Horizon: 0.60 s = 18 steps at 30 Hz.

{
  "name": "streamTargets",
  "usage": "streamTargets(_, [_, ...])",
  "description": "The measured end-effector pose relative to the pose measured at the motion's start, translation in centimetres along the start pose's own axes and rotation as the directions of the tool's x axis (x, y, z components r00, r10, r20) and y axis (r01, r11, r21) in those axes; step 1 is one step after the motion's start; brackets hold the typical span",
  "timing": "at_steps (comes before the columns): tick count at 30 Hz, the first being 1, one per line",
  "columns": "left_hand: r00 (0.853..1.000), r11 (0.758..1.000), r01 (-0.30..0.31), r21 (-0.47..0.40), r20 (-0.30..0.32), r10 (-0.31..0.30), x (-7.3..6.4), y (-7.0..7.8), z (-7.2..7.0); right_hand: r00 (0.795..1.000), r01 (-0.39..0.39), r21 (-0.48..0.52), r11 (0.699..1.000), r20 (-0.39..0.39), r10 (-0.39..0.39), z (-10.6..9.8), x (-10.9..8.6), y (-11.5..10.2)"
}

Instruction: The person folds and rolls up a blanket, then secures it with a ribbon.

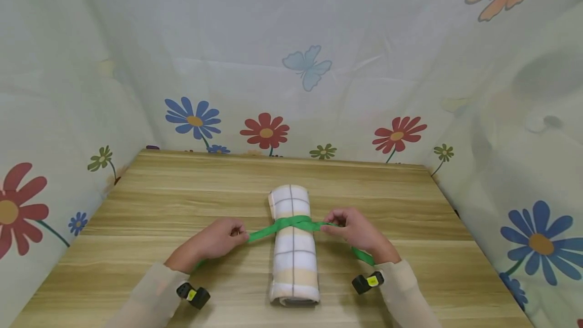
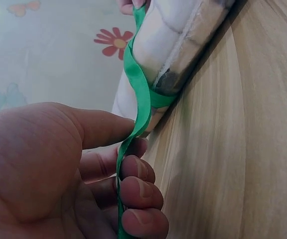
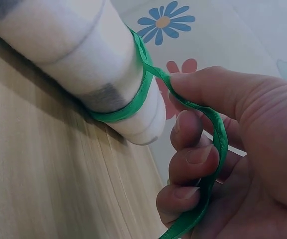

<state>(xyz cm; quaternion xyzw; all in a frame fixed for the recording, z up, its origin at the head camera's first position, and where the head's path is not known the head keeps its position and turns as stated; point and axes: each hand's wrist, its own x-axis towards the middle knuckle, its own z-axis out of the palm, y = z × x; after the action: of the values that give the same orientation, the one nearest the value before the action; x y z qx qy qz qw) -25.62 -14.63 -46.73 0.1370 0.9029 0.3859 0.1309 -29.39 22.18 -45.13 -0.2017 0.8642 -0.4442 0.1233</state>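
A rolled cloth (image 1: pixel 295 262), white and pale yellow with grey check lines, lies lengthwise on the wooden table. Around its upper half runs a green ribbon (image 1: pixel 291 222), whose two ends cross on top of the roll. To the left, my left hand (image 1: pixel 218 238) pinches one end between thumb and fingers; in the left wrist view the ribbon trails down past the curled fingers (image 2: pixel 141 191). My right hand (image 1: pixel 357 229) pinches the other end on the right side, and its loose tail (image 3: pixel 218 144) hangs across the palm. The roll's underside is hidden.
The wooden table (image 1: pixel 205 181) reaches back to a pale curtain (image 1: pixel 227 24) printed with flowers and butterflies, which also closes both sides. A small black device with a yellow label (image 1: pixel 193 295) sits at the left wrist, and a similar one (image 1: pixel 368 282) at the right.
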Motion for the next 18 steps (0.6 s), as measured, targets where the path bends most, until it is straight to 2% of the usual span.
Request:
streamTargets(11, [0.997, 0.994, -0.064, -0.085, 0.027, 0.066, 0.5, -0.8, 0.2, 0.999, -0.037, 0.059, 0.998, 0.003, 0.037, 0.3, -0.1, 1.1])
streamTargets(18, [0.997, 0.991, -0.080, -0.106, 0.004, 0.081, 0.6, -1.2, 0.2, 0.999, -0.012, 0.064, 0.998, -0.032, 0.014, 0.3, -0.1, 1.8])
